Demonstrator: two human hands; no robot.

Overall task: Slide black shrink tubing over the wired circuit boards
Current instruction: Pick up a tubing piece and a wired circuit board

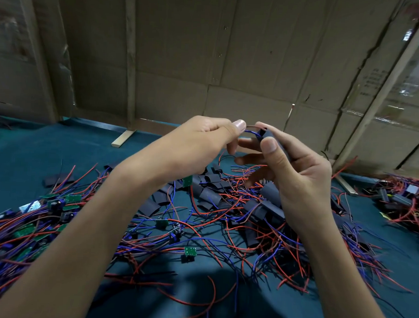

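Both hands are raised above the table. My right hand (297, 167) grips a piece of black shrink tubing (264, 133) between thumb and fingers. My left hand (211, 137) pinches the blue and brown wires (251, 132) that lead into the tube's open end. The board on those wires is hidden inside the tube or behind my fingers. Below, loose black tubing pieces (207, 194) lie in a heap, and small green circuit boards (190, 251) with red and blue wires are scattered over the teal table (23, 155).
A dense bundle of wired boards (28, 225) lies at the left edge. Another pile of sleeved pieces (403, 201) sits at the far right. Cardboard walls (208, 62) and wooden slats (123, 137) close off the back of the table.
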